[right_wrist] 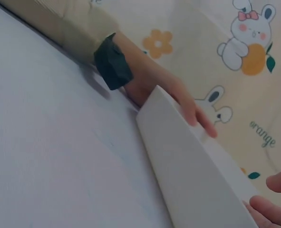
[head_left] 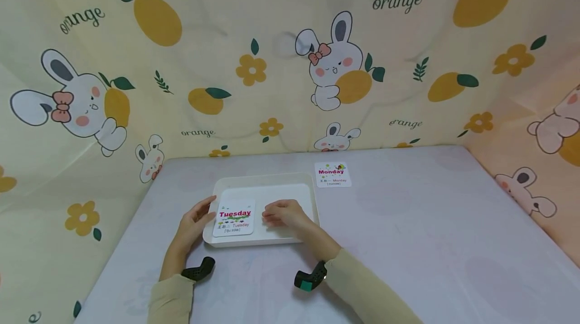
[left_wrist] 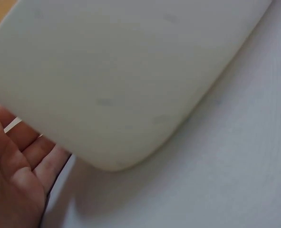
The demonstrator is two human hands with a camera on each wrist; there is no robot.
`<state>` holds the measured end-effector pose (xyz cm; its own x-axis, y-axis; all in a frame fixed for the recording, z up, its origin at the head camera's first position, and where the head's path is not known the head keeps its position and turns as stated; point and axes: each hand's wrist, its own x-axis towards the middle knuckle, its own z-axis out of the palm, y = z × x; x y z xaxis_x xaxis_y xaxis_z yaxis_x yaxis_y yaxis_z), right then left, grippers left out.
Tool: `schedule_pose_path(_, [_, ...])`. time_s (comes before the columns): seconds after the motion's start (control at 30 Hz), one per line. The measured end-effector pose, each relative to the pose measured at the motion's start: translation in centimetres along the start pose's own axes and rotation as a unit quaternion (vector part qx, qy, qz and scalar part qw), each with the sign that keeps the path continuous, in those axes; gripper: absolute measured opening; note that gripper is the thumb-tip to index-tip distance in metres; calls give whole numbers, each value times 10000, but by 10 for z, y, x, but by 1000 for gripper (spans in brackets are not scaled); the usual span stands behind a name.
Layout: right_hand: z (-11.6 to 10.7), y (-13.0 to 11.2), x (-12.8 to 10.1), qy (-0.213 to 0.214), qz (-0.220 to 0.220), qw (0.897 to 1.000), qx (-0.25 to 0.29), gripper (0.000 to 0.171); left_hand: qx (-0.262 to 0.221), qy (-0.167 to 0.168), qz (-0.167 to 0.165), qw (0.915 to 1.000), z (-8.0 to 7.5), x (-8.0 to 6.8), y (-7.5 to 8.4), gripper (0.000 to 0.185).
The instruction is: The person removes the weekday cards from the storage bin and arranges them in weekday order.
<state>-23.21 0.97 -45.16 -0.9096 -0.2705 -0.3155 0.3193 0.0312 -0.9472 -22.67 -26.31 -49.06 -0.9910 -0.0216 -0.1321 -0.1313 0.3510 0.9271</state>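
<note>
Head view: white tray (head_left: 267, 179) sits on the pale table (head_left: 408, 223), near the front-left part, long side facing the person. Tuesday card (head_left: 234, 218) lies inside the tray at its left end, face up, pink word readable. Left hand (head_left: 196, 221) is at the tray's left edge, fingers fairly straight, tips touching or just beside the card's left edge; cannot tell if it pinches the card. Right hand (head_left: 283, 213) rests inside the tray just right of the card, fingers loosely bent and pointing toward the card, nothing visibly held; contact with the card unclear. Monday card (head_left: 333, 174) lies flat on the table just behind the tray's right corner, apart from both hands. Both arms wear beige sleeves with dark wrist mounts (head_left: 199, 268) near the cuffs. Left wrist view: tray's rounded corner (left_wrist: 121, 95) fills most of the picture from close up, table beneath it, left hand's palm and fingers (left_wrist: 16, 175) at lower left, relaxed and spread, next to the tray wall. Right wrist view: tray's near wall (right_wrist: 188, 171) runs diagonally, left hand (right_wrist: 178, 97) seen across it with fingers draped over the far rim, dark strap on that wrist; right hand fingertips (right_wrist: 273, 209) show at the lower right, slightly curled, holding nothing visible. Bunny-and-orange cloth (head_left: 290, 52) hangs behind and at both sides.
</note>
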Motion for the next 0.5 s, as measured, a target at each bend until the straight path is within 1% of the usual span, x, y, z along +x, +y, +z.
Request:
schedule_pose_path(0.27, [6,2,3,-111,451,9988,171,31,-84,8,-18,10000,2,1,-1,51])
schedule_pose_path(0.5, [13,2,6,-206,618,9974,306,32,-46,88,-15,9999,0,0,-3,49])
